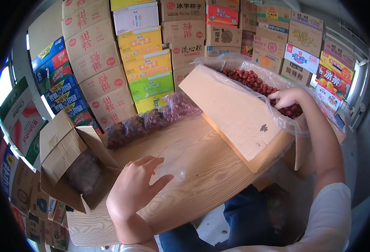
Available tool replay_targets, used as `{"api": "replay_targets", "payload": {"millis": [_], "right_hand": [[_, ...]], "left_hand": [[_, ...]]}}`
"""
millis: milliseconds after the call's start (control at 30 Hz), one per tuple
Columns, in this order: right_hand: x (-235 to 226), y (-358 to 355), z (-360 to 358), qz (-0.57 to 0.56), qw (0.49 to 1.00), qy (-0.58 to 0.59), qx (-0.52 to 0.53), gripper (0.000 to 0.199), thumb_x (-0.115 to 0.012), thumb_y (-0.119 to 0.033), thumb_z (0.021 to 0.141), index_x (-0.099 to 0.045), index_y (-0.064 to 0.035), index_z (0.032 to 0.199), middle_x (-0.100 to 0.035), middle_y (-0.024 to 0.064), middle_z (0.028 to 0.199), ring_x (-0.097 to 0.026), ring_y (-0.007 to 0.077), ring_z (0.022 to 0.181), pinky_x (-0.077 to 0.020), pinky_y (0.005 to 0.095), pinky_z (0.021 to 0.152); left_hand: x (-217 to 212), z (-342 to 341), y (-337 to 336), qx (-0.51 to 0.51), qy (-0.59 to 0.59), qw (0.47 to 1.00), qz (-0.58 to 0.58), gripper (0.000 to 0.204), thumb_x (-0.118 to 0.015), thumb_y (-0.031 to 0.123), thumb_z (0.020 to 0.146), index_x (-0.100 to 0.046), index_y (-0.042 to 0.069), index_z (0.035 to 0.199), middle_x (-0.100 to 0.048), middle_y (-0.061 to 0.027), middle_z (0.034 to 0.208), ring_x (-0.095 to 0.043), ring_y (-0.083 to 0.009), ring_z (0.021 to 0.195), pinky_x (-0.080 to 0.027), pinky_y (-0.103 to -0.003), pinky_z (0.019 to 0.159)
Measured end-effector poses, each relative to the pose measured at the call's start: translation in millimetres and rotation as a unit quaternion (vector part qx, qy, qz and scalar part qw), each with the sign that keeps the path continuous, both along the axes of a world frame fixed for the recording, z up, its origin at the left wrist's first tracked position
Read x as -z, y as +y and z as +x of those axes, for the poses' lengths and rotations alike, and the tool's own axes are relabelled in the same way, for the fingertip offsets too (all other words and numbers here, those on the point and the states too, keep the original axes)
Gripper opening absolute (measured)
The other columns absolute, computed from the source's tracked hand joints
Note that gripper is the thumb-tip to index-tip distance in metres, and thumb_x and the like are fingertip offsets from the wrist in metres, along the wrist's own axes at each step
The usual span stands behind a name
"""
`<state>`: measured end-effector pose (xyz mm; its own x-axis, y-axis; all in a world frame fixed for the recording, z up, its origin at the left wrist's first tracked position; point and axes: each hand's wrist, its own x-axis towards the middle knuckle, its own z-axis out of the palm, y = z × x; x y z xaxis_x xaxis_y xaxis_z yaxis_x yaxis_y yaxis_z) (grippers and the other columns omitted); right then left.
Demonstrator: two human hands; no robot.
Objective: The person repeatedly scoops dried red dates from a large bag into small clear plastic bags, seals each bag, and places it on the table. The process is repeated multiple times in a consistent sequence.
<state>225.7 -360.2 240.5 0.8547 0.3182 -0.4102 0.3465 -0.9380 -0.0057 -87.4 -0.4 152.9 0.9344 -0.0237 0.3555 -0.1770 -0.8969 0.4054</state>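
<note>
My right hand [287, 97] reaches into a cardboard box [239, 113] lined with clear plastic. Its fingers curl among the dried red dates [252, 80], with the tips partly hidden. Over the wooden table [193, 197], my left hand [136, 185] is open, thumb well apart from the bent fingers. Right beside those fingers lies a thin clear plastic bag [174, 164]; no firm grip on it shows. Filled bags of dark red dates [151, 122] stand in a row along the table's far edge.
At the left, an open carton [59, 147] lies on its side with a filled plastic bag [84, 172] inside. Stacked cartons [147, 54] form a wall behind the table. More boxes [21, 113] are piled on the far left. The date box's cardboard flap slopes over the table.
</note>
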Motion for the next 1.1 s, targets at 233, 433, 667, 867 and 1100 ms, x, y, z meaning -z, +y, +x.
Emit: {"api": "replay_targets", "payload": {"millis": [233,433,667,867,1100], "right_hand": [[-23,-34,-12,0.083,0.989,0.116,-0.045,0.084,-0.078,-0.016,0.074,-0.035,-0.0141,0.145,-0.049,0.0137,0.133,-0.053,0.0183,0.113,-0.0484,0.0305,0.088],[3,-27,-14,0.097,0.983,0.1,-0.117,0.103,-0.075,-0.011,0.067,-0.018,-0.0103,0.153,-0.042,0.016,0.145,-0.04,0.0223,0.133,-0.0357,0.0329,0.106],[10,-16,-8,0.041,0.986,0.054,-0.151,0.104,-0.079,-0.014,0.067,-0.018,-0.0091,0.151,-0.039,0.0146,0.144,-0.037,0.0233,0.133,-0.0325,0.0341,0.108],[10,-19,-9,0.036,0.989,0.045,-0.139,0.101,-0.076,-0.015,0.069,-0.017,-0.0112,0.151,-0.044,0.0133,0.134,-0.042,0.0239,0.127,-0.0375,0.0355,0.102],[8,-20,-13,0.039,0.991,0.065,-0.11,0.106,-0.073,-0.014,0.068,-0.011,-0.0107,0.154,-0.029,0.019,0.153,-0.03,0.0286,0.14,-0.0319,0.035,0.11]], "left_hand": [[-1,-1,-2,0.013,-0.01,1.0,-0.007,0.042,-0.072,0.031,0.082,-0.066,-0.004,0.105,-0.067,-0.0171,0.098,-0.066,-0.0316,0.079,-0.053,-0.038,0.074],[4,0,-2,0.014,-0.027,1.0,0.0,0.041,-0.072,0.031,0.082,-0.067,-0.003,0.104,-0.067,-0.0169,0.1,-0.065,-0.0342,0.085,-0.052,-0.039,0.079],[0,-4,-1,0.01,-0.015,1.0,0.014,0.04,-0.071,0.032,0.083,-0.067,-0.002,0.103,-0.067,-0.0167,0.101,-0.065,-0.0349,0.087,-0.052,-0.04,0.08],[3,-4,2,0.014,-0.019,1.0,0.018,0.04,-0.07,0.034,0.084,-0.067,-0.001,0.103,-0.067,-0.0165,0.1,-0.065,-0.0346,0.087,-0.052,-0.039,0.081],[0,-5,2,0.006,-0.016,1.0,0.016,0.04,-0.07,0.034,0.084,-0.067,-0.001,0.103,-0.068,-0.016,0.1,-0.065,-0.0342,0.088,-0.051,-0.04,0.081]]}}
